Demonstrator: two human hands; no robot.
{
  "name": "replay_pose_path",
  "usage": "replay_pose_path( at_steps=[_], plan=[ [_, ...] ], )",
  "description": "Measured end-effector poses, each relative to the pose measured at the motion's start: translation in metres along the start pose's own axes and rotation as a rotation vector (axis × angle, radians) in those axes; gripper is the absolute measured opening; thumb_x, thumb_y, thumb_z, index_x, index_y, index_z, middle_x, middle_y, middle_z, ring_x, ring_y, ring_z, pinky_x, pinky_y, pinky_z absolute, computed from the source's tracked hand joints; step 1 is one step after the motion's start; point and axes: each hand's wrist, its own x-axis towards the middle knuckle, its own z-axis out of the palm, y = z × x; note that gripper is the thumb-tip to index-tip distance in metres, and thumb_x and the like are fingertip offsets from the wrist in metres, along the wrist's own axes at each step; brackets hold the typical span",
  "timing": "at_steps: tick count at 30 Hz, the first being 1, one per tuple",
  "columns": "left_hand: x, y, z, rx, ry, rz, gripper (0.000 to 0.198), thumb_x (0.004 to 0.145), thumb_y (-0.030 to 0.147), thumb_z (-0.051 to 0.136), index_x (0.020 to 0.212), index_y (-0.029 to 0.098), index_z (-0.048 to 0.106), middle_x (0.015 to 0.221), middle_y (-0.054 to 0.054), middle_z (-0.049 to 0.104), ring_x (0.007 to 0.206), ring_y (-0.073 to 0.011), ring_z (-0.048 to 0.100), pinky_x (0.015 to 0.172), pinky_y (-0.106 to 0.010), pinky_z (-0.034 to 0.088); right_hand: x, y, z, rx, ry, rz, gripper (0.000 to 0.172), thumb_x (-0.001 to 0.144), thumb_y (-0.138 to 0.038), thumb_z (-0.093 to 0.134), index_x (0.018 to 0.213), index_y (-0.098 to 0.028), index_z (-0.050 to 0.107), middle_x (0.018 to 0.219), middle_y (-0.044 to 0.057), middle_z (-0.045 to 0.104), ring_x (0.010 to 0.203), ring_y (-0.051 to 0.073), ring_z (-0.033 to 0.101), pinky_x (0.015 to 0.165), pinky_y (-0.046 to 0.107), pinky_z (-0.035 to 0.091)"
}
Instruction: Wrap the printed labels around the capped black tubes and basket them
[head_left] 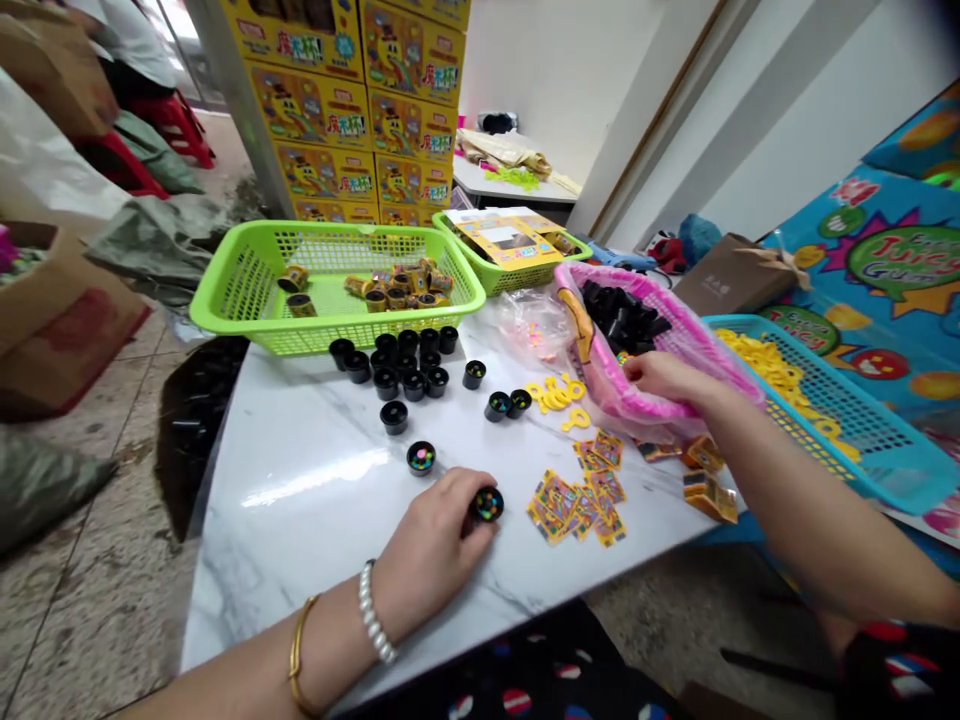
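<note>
My left hand (439, 535) grips a small black cup (487, 504) holding colourful bits, low over the white marble table (300, 540). My right hand (664, 378) reaches into the pink basket (694, 345), its fingertips at some colourful bits beside a heap of black pieces (622, 318); what they hold is hidden. One black cup with colourful bits (421, 458) stands just beyond my left hand. Farther back, several black cups (386, 383) cluster by the green basket. Yellow ring-shaped pieces (555, 395) and printed orange labels (559, 505) lie between my hands.
A green basket (262, 325) with wrapped cups stands at the back left, another green basket (491, 275) behind. At right are a blue basket (892, 465) of yellow pieces and orange packets (709, 497). Stacked yellow boxes (322, 110) rise behind. A seated person (135, 45) is partly visible.
</note>
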Motion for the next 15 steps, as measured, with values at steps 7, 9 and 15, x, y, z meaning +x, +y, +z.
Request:
replay_pose_path(
  at_steps=[7, 9, 15],
  plan=[
    [0.005, 0.002, -0.002, -0.017, -0.033, -0.067, 0.026, 0.078, 0.013, 0.060, 0.104, 0.018, 0.063, 0.095, -0.005, 0.065, 0.071, -0.0152, 0.060, 0.074, -0.032, 0.054, -0.008, 0.009, -0.014, -0.019, 0.036, 0.173, 0.022, 0.084, -0.026, 0.060, 0.096, -0.013, 0.073, 0.083, 0.010, 0.076, 0.058, 0.013, 0.061, 0.052, 0.024, 0.038],
    [0.005, 0.003, -0.003, -0.007, -0.039, -0.080, 0.025, 0.079, 0.013, 0.060, 0.104, 0.017, 0.063, 0.094, -0.005, 0.065, 0.069, -0.0146, 0.060, 0.073, -0.032, 0.054, -0.009, 0.010, -0.015, -0.036, 0.010, 0.171, 0.020, 0.081, -0.023, 0.064, 0.096, -0.016, 0.075, 0.083, 0.008, 0.076, 0.061, 0.014, 0.062, 0.054, 0.024, 0.040],
    [0.005, 0.003, -0.002, 0.030, -0.015, -0.054, 0.025, 0.081, 0.016, 0.059, 0.105, 0.017, 0.063, 0.092, -0.005, 0.066, 0.068, -0.0151, 0.060, 0.073, -0.032, 0.054, -0.005, -0.005, -0.017, -0.031, -0.049, 0.069, 0.028, 0.075, -0.026, 0.073, 0.102, -0.023, 0.078, 0.085, 0.003, 0.078, 0.064, 0.016, 0.065, 0.059, 0.026, 0.044]
  ],
)
